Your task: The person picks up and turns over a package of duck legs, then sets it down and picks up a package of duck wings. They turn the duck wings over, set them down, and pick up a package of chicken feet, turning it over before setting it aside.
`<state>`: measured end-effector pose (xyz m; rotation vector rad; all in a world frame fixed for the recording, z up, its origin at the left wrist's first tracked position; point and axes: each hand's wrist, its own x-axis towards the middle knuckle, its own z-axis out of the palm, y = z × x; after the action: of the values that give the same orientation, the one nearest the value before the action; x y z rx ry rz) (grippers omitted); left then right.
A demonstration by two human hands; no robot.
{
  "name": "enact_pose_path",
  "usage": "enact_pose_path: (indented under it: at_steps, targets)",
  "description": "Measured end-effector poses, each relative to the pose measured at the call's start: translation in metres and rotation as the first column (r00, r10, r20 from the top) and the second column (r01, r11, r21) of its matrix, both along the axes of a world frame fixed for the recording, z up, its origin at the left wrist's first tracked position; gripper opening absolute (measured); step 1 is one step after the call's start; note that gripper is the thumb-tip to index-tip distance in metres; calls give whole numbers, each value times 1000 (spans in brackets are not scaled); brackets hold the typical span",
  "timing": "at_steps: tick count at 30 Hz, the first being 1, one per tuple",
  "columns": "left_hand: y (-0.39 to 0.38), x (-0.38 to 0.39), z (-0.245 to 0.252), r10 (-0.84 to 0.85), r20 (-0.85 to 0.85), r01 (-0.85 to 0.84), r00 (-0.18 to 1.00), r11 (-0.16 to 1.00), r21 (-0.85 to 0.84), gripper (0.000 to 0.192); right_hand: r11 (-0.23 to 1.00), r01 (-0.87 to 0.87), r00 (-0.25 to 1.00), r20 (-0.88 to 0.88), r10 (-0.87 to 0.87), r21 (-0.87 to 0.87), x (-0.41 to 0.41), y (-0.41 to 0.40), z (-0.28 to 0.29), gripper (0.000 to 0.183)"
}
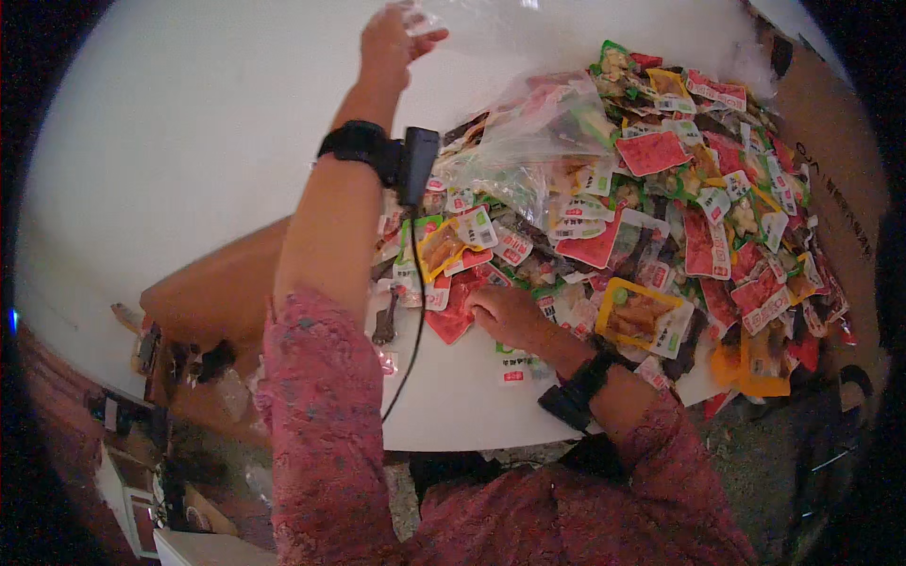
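Observation:
At the top of the head view my left hand [388,49] reaches far over the white table, its fingers on a piece of clear plastic [423,22], apparently a bag. Lower down, my right hand [508,316] is at the near edge of a heap of small sealed food packets [640,184]. Its fingers are curled at a red packet [453,311]; the fingertips are partly hidden. Beside this lie a yellow-edged packet [453,247] and a white packet [515,368] with printing. A large clear plastic bag [545,141] covers part of the heap.
The white tabletop [212,141] extends to the left. Open cardboard boxes stand against it, one at the left [219,276] and one at the right [842,170]. A black cable [417,283] hangs from the device [419,166] on my left wrist. Some packets overhang the table's right edge.

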<state>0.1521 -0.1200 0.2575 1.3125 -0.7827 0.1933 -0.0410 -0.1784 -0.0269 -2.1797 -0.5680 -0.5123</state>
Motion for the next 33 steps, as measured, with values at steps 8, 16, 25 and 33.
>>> enact_pose_path:
  at_steps: [8, 16, 25, 33]
  targets:
    - [125, -93, 20, 387, 368, -506, 845, 801, 319, 26, 995, 31, 997, -68, -37, -92, -4, 3, -3, 11]
    - [249, -207, -1, 594, 410, -720, 692, 602, 344, 18, 994, -10, 999, -38, 6, -113, 8, -5, -11, 12]
    - [226, -255, -148, 335, -353, 57, 874, 650, 758, 25, 982, -107, 981, -146, 129, 153, -11, 5, 19, 15]
    - [135, -242, -230, -33, -687, 387, 726, 845, 369, 27, 804, -167, 702, -504, 503, 571, -25, 20, 22, 36]
